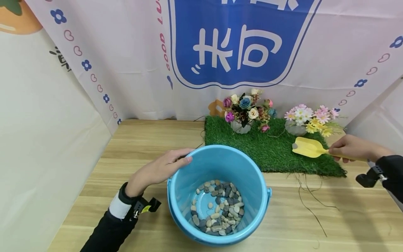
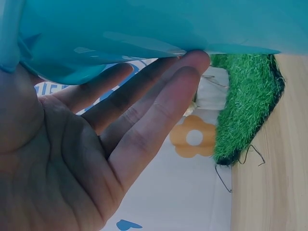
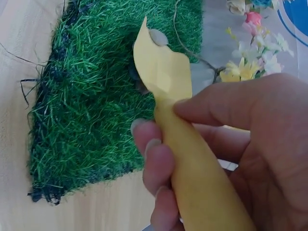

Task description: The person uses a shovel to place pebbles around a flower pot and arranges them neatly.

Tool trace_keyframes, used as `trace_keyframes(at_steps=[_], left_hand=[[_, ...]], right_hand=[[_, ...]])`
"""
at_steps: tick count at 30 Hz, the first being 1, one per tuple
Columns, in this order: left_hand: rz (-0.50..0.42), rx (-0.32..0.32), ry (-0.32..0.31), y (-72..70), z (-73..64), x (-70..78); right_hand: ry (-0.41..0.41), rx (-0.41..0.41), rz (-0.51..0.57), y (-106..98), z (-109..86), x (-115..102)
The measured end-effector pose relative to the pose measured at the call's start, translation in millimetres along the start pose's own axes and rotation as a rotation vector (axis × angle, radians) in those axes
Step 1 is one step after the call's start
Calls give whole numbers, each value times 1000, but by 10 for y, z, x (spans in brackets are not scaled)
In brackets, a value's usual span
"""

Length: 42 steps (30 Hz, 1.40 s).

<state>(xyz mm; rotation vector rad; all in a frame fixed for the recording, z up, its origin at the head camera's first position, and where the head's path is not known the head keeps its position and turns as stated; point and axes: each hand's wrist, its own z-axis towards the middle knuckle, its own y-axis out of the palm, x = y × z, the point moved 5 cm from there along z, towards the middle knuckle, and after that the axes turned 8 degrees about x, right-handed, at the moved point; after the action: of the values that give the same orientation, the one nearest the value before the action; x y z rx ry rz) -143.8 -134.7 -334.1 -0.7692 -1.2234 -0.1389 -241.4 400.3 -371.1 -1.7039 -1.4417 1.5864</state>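
My left hand (image 1: 162, 168) holds the left rim of a light blue plastic bucket (image 1: 217, 239), thumb over the rim. In the left wrist view its long fingers (image 2: 154, 108) reach along the bucket's outer wall, fingertips against it; the thumb is mostly hidden. Many grey, tan and dark pebbles (image 1: 225, 213) lie on the bucket's bottom. Toward the right, my right hand (image 1: 354, 147) grips the handle of a yellow toy shovel (image 1: 308, 147). The shovel's blade is over the grass mat (image 1: 270, 154), and a grey pebble (image 3: 158, 37) shows at its tip.
Two pots of artificial flowers, mixed roses (image 1: 247, 108) and pink, white and yellow blossoms (image 1: 311, 119), stand at the mat's back. Loose dark threads (image 1: 310, 196) trail on the wooden table (image 1: 132, 140). A printed cloth (image 1: 135, 63) hangs behind.
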Motion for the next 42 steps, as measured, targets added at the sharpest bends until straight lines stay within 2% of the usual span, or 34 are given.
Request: trace_keyframes(at_steps=[8,13,20,23,26,30,33,37,42], left_hand=[[-8,0,0,1,2,-9],[-17,-1,2,0,3,-8],[-4,4,12,-9,-4,3],[-2,1,14,-8,-5,3],[3,-2,14,-6,-1,0],[12,-6,10,-3,6,6],[16,-8,6,0,20,3],[11,-6,-8,-4,22,-9],[5,-2,-17,-7,-4,-10]], right_hand=[[-4,-27,-52,-12,7,-118],[5,-45,-48,-38,-26,-143],[83,-78,-75,-144,-102,-155],[75,-86,-74,-196,-142,-188],[5,-94,-34,-243,-195,-275],[-143,-130,59,-294,-249,-523],[-273,-129,90,-319,-277,-800],[-390,-106,108,-320,-276,-1203],[-457,-105,136,-289,-229,-1671]])
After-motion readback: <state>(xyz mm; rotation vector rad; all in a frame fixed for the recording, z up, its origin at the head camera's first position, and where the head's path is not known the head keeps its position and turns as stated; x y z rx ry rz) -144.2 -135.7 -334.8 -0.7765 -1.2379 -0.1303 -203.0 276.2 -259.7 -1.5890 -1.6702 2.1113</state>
